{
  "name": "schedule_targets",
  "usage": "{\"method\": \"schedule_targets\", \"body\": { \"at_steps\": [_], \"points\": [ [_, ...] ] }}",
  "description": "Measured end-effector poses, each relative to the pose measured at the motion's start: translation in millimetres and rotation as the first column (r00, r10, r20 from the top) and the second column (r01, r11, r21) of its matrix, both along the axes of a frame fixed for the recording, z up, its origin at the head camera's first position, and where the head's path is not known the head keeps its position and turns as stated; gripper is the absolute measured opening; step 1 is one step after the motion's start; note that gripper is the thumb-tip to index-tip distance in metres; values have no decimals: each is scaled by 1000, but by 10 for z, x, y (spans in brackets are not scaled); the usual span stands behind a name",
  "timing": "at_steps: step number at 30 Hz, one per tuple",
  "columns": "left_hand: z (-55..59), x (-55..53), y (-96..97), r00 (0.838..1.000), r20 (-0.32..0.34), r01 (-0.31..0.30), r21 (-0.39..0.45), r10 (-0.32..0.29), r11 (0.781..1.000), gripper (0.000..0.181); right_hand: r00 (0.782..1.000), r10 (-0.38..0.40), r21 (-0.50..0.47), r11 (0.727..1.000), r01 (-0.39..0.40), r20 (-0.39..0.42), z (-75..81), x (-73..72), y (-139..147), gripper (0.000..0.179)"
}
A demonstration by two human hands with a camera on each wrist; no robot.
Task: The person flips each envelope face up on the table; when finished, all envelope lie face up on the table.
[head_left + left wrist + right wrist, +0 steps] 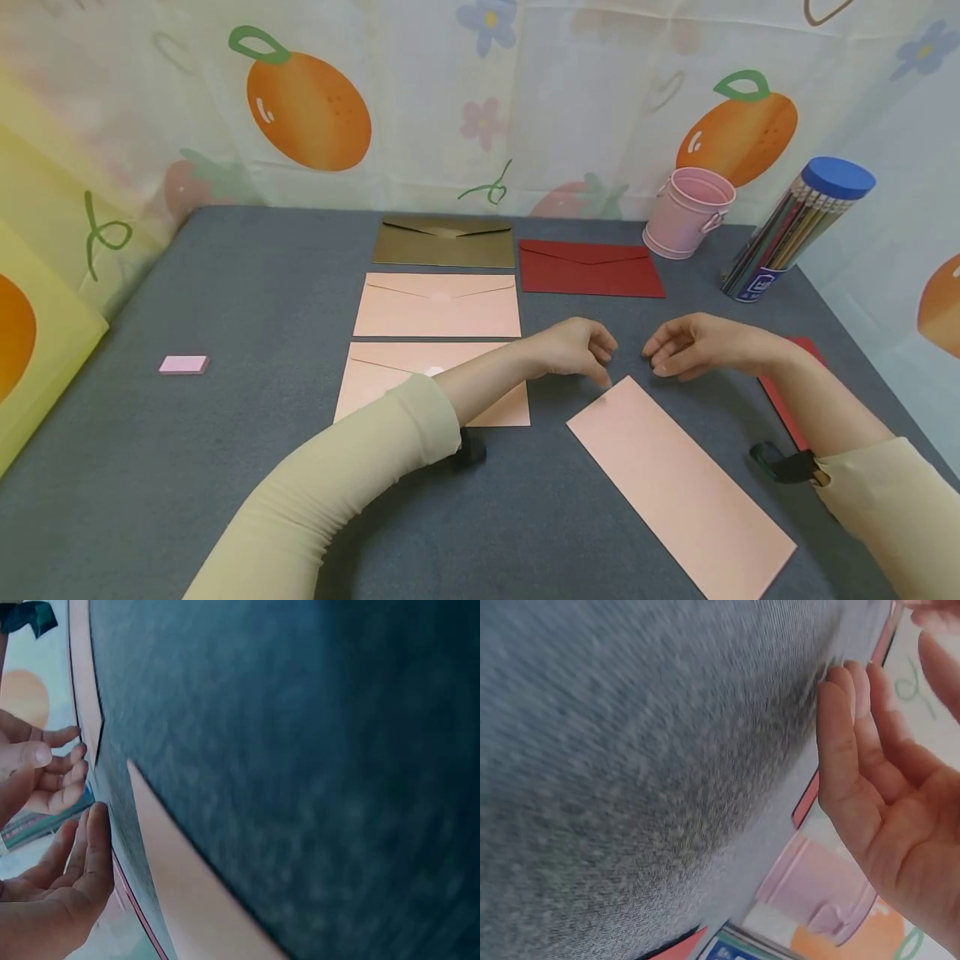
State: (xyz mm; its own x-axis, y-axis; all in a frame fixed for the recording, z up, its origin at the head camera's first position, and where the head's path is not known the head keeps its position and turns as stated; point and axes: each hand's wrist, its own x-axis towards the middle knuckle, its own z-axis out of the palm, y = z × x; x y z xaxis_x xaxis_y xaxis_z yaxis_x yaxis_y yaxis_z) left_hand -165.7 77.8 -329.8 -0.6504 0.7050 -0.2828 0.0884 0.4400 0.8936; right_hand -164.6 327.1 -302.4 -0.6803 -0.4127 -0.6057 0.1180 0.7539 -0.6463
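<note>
Slanted pink envelope [681, 492] lies just beside the left hand [573, 347], near the right hand [699, 343], both empty, fingers loosely bent; arranging seems the step, next probably needing a straightening grip

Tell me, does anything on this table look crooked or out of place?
Yes: the plain pink rectangle, probably an envelope, lies slanted near the left hand, whereas the two flapped pink envelopes sit squarely lined up. I see nothing spilled or torn.
</note>
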Motion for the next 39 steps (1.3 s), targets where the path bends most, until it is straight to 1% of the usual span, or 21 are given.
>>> {"method": "schedule_targets", "body": {
  "at_steps": [4,8,11,13,16,19,21,25,28,30,35,39],
  "points": [
    [-32,76,32,998,-31,61,-45,-63,997,62,999,48,41,998,-48,-7,-22,104,-75,46],
    [-64,108,37,991,-64,111,-104,-118,988,67,996,78,70,995,-75,-47,-40,189,-147,46],
    [-91,120,34,980,-96,162,-146,-177,976,72,992,90,82,993,-83,-90,-57,231,-183,45],
    [-109,123,34,968,-123,194,-181,-218,964,76,989,94,89,993,-84,-117,-69,247,-196,45],
    [-122,139,38,952,-170,214,-229,-255,950,79,986,91,92,993,-79,-142,-81,267,-204,45],
    [-125,159,44,943,-200,210,-262,-266,942,79,983,92,84,993,-79,-161,-99,282,-206,45],
    [-133,168,47,942,-209,203,-267,-263,942,79,981,92,82,993,-79,-171,-113,289,-205,44],
    [-156,172,49,943,-210,200,-262,-258,944,79,978,93,88,993,-78,-185,-134,299,-201,39],
    [-158,179,44,947,-202,198,-249,-251,948,79,976,91,89,993,-74,-196,-150,307,-205,36],
    [-152,184,40,946,-203,197,-251,-251,948,80,975,88,83,994,-73,-202,-161,313,-212,34],
    [-140,188,33,943,-214,194,-266,-254,944,79,977,67,30,998,-62,-203,-160,323,-234,32],
    [-138,184,41,947,-210,187,-248,-241,950,71,982,42,-34,998,-49,-184,-151,331,-248,31]
  ]
}}
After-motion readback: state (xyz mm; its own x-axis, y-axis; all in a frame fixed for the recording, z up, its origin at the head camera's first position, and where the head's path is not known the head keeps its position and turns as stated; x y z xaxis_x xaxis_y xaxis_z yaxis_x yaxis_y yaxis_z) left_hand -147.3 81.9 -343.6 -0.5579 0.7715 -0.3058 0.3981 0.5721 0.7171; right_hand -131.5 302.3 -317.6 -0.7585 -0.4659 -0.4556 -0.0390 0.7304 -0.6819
